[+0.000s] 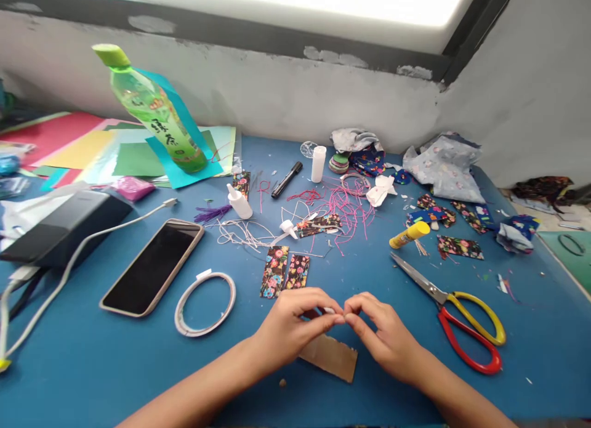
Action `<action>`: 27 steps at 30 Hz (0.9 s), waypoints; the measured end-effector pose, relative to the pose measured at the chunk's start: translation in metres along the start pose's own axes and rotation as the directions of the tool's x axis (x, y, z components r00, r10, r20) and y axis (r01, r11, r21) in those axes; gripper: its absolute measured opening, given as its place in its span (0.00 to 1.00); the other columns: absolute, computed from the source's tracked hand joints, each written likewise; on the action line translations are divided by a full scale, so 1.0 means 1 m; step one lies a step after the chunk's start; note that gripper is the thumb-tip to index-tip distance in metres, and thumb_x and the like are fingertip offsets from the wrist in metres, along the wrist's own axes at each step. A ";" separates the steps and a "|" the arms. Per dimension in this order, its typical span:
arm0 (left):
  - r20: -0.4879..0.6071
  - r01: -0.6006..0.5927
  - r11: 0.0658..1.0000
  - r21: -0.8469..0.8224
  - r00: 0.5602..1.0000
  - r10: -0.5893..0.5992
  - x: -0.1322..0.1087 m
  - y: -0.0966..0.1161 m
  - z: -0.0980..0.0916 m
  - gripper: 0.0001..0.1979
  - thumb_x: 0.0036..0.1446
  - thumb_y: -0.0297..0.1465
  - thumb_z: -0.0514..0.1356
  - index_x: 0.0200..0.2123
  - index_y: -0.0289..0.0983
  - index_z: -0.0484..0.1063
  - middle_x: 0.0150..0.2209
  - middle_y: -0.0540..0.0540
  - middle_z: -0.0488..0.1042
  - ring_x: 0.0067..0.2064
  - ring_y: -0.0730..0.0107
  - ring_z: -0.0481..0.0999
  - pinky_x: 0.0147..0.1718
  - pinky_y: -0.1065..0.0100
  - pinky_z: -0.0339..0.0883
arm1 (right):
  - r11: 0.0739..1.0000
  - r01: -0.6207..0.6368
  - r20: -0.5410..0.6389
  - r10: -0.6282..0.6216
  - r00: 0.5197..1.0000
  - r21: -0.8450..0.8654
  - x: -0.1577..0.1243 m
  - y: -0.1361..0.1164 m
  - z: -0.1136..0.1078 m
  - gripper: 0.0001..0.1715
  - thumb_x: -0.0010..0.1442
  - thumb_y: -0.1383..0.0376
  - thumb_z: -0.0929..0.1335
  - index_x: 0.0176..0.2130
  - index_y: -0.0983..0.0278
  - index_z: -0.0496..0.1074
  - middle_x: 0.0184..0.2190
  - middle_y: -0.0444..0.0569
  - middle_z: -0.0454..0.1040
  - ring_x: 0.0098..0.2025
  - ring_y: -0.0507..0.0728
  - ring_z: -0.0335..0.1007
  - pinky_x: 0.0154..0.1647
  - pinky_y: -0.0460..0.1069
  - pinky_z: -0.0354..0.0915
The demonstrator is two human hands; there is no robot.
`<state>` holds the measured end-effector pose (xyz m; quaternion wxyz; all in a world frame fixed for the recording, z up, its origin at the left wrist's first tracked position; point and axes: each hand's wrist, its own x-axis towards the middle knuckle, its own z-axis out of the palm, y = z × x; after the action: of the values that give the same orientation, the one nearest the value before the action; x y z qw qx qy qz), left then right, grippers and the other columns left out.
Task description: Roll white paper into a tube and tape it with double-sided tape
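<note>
My left hand (300, 320) and my right hand (383, 332) meet fingertip to fingertip near the front of the table, both pinched. A small whitish piece (329, 310) shows between the left thumb and forefinger; its kind is too hidden to name. What the right fingertips pinch, if anything, cannot be made out. Just below the hands lies a brown cardboard strip (331, 358). Beyond the left hand are two floral fabric strips, one wider (274, 271) and one narrower (298, 271). A roll of white tape (205, 304) lies to the left, and scissors (450, 305) with red and yellow handles to the right.
A phone (152, 268), a black box-shaped device (64, 228) with a white cable and a green bottle (152, 111) stand left. Pink cords (346, 203), a white glue bottle (239, 202) and a marker (287, 180) lie beyond. A yellow glue stick (409, 234) and fabric scraps (460, 246) are right.
</note>
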<state>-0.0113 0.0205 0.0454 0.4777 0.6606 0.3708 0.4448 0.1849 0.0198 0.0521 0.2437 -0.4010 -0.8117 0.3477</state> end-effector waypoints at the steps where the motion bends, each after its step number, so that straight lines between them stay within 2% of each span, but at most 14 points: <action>1: 0.001 0.029 1.000 -0.003 1.000 -0.029 0.001 -0.001 0.000 0.04 0.55 0.28 0.63 0.31 0.34 0.78 0.27 0.45 0.78 0.27 0.74 0.75 0.24 0.76 0.69 | 1.000 -0.020 0.002 0.020 1.000 0.003 0.000 0.001 0.000 0.11 0.68 0.63 0.59 0.35 0.61 0.67 0.30 0.44 0.73 0.33 0.51 0.68 0.34 0.45 0.65; 5: 0.029 0.098 0.994 0.051 0.995 -0.100 0.004 -0.005 -0.003 0.02 0.53 0.27 0.64 0.32 0.35 0.78 0.28 0.47 0.78 0.28 0.75 0.74 0.24 0.77 0.67 | 0.998 -0.055 -0.011 0.055 0.998 -0.034 0.001 0.003 0.002 0.13 0.68 0.62 0.58 0.35 0.61 0.67 0.30 0.44 0.73 0.32 0.51 0.69 0.32 0.44 0.65; 11: 0.098 0.092 0.982 0.163 0.989 -0.109 0.003 -0.007 -0.007 0.03 0.54 0.27 0.62 0.29 0.35 0.75 0.27 0.50 0.76 0.28 0.76 0.72 0.26 0.77 0.66 | 0.990 0.024 -0.039 -0.029 0.999 -0.138 0.002 0.008 0.007 0.14 0.68 0.62 0.57 0.35 0.62 0.67 0.28 0.44 0.73 0.31 0.52 0.68 0.32 0.45 0.65; 16: 0.162 0.088 0.954 0.288 0.977 -0.139 0.002 -0.011 -0.007 0.03 0.54 0.24 0.60 0.28 0.35 0.71 0.27 0.51 0.74 0.30 0.74 0.73 0.28 0.75 0.67 | 0.971 0.096 0.014 -0.096 0.995 -0.218 0.002 0.015 0.011 0.13 0.68 0.63 0.58 0.36 0.62 0.67 0.30 0.45 0.74 0.31 0.52 0.69 0.33 0.46 0.66; 18: 0.134 0.063 0.932 0.357 0.984 -0.118 0.000 -0.013 -0.006 0.04 0.53 0.24 0.61 0.33 0.36 0.72 0.31 0.50 0.75 0.32 0.72 0.74 0.32 0.72 0.69 | 0.955 0.123 0.015 -0.124 0.992 -0.271 0.004 0.020 0.009 0.12 0.68 0.65 0.58 0.36 0.63 0.67 0.29 0.46 0.74 0.32 0.52 0.69 0.33 0.46 0.66; 19: 0.092 0.041 0.919 0.392 0.992 -0.083 -0.001 -0.014 -0.005 0.10 0.52 0.23 0.61 0.39 0.36 0.71 0.35 0.49 0.75 0.34 0.71 0.74 0.34 0.70 0.71 | 0.944 0.134 0.006 -0.139 0.990 -0.303 0.006 0.023 0.007 0.12 0.67 0.65 0.58 0.36 0.63 0.68 0.29 0.46 0.74 0.32 0.53 0.69 0.33 0.46 0.67; 20: 0.042 0.019 0.907 0.420 0.998 -0.041 -0.002 -0.014 -0.003 0.18 0.52 0.23 0.62 0.47 0.37 0.68 0.39 0.47 0.75 0.35 0.70 0.75 0.37 0.68 0.71 | 0.933 0.141 -0.022 -0.157 0.987 -0.332 0.008 0.027 0.004 0.11 0.67 0.65 0.59 0.36 0.63 0.68 0.29 0.46 0.74 0.32 0.53 0.70 0.33 0.46 0.67; 21: 0.000 -0.007 0.896 0.444 1.000 0.008 -0.004 -0.014 -0.002 0.22 0.53 0.24 0.62 0.52 0.37 0.65 0.42 0.45 0.74 0.37 0.69 0.75 0.39 0.66 0.72 | 0.923 0.131 -0.045 -0.158 0.986 -0.362 0.011 0.032 0.001 0.10 0.67 0.66 0.59 0.37 0.63 0.68 0.30 0.47 0.75 0.32 0.53 0.71 0.34 0.47 0.68; 23: -0.010 -0.068 0.880 0.469 0.997 0.082 -0.007 -0.012 0.002 0.16 0.57 0.27 0.60 0.49 0.38 0.67 0.41 0.45 0.76 0.37 0.68 0.76 0.39 0.65 0.72 | 0.902 0.081 -0.135 -0.152 0.979 -0.424 0.017 0.043 -0.008 0.10 0.66 0.65 0.61 0.36 0.63 0.69 0.30 0.47 0.75 0.32 0.53 0.72 0.35 0.47 0.69; 24: 0.013 -0.103 0.877 0.469 0.994 0.109 -0.009 -0.011 0.004 0.09 0.60 0.29 0.58 0.45 0.38 0.71 0.37 0.46 0.77 0.37 0.67 0.77 0.39 0.66 0.72 | 0.891 0.059 -0.199 -0.164 0.966 -0.451 0.020 0.050 -0.013 0.10 0.66 0.64 0.61 0.35 0.63 0.70 0.30 0.47 0.75 0.33 0.53 0.73 0.36 0.47 0.69; 25: 0.067 -0.152 0.872 0.465 0.988 0.136 -0.011 -0.011 0.007 0.07 0.62 0.29 0.56 0.41 0.38 0.73 0.36 0.46 0.78 0.38 0.67 0.78 0.39 0.67 0.72 | 0.877 0.031 -0.269 -0.180 0.946 -0.479 0.023 0.056 -0.017 0.11 0.66 0.62 0.62 0.35 0.63 0.71 0.30 0.47 0.76 0.33 0.53 0.73 0.36 0.47 0.69; 27: 0.154 -0.183 0.853 0.489 0.980 0.122 -0.015 -0.011 0.013 0.11 0.64 0.30 0.53 0.44 0.38 0.73 0.39 0.45 0.80 0.40 0.66 0.79 0.40 0.68 0.72 | 0.873 -0.021 -0.372 -0.185 0.909 -0.487 0.029 0.069 -0.025 0.13 0.65 0.60 0.62 0.36 0.65 0.71 0.32 0.49 0.76 0.34 0.55 0.74 0.37 0.49 0.70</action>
<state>-0.0049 0.0057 0.0297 0.2741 0.8142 0.3911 0.3302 0.2187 0.0827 0.0186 0.3150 -0.4766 -0.8201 0.0330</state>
